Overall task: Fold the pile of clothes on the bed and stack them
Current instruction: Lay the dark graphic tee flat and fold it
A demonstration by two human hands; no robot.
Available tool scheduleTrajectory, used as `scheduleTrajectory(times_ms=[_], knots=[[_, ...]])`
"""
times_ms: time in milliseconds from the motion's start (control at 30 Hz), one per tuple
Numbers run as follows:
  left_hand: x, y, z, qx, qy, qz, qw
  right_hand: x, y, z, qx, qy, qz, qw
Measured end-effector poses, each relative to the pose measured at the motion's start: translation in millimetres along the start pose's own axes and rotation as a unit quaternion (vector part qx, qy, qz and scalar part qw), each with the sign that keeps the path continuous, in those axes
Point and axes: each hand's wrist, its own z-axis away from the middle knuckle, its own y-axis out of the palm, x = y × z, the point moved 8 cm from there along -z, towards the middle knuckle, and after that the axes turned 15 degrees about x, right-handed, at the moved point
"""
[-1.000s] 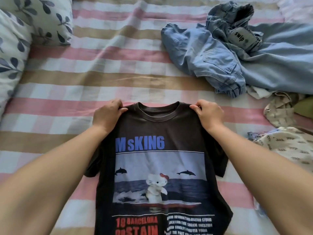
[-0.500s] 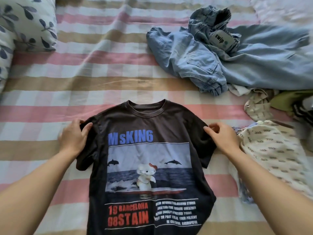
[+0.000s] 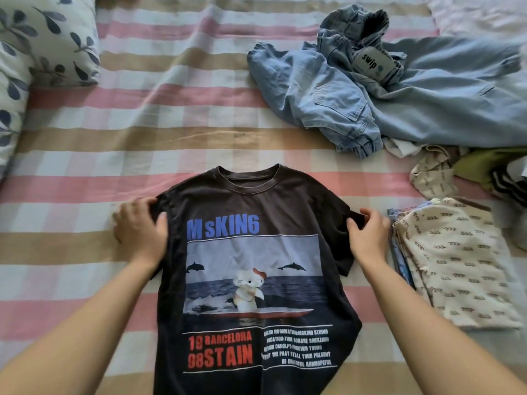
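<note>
A dark printed T-shirt [image 3: 251,212] lies face up and flat on the striped bed, collar away from me. My left hand [image 3: 139,230] holds its left sleeve, with the fabric bunched under the fingers. My right hand [image 3: 369,233] pinches the edge of the right sleeve between thumb and fingers. To the right lies a folded cream patterned garment [image 3: 462,263] on top of a blue one. Behind it, a loose pile holds light blue denim trousers [image 3: 328,92], a cream patterned piece [image 3: 433,175] and an olive garment [image 3: 479,163].
The bed has a pink, tan and white checked sheet [image 3: 171,115]. Leaf-print pillows [image 3: 42,44] sit at the far left corner. Bare sheet lies between the pillows and the shirt.
Both hands let go of the shoulders by the collar and moved outward and toward me to the sleeves. The shirt now lies spread flatter on the bed.
</note>
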Motion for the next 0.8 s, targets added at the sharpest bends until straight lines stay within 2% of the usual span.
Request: scheduleTrajectory(times_ms=[67,133,267,367,467,567,667,800], knots=[[-63,16,11,0.033,0.143,0.03,0.989,-4,0,6,-0.014,0.018,-0.007,1.0],[-122,39,23,0.096,0.234,0.074,0.965,-11,0,11,-0.026,0.033,-0.028,0.999],[-230,84,39,0.167,0.34,0.106,0.919,-28,1,17,-0.03,0.069,-0.053,0.996],[-292,121,45,0.201,0.404,0.033,0.892,-38,2,10,-0.011,0.1,-0.032,0.994],[-320,156,39,0.258,0.411,-0.077,0.871,-37,-4,3,-0.016,0.086,-0.041,0.995],[-329,173,33,0.286,0.4,-0.116,0.863,-33,-25,5,-0.11,0.051,-0.051,0.991],[-337,176,30,0.276,0.384,-0.083,0.877,-29,-40,-1,-0.159,0.032,-0.029,0.986],[-343,186,23,0.223,0.357,-0.085,0.903,-35,-36,-24,-0.118,0.038,-0.022,0.992]])
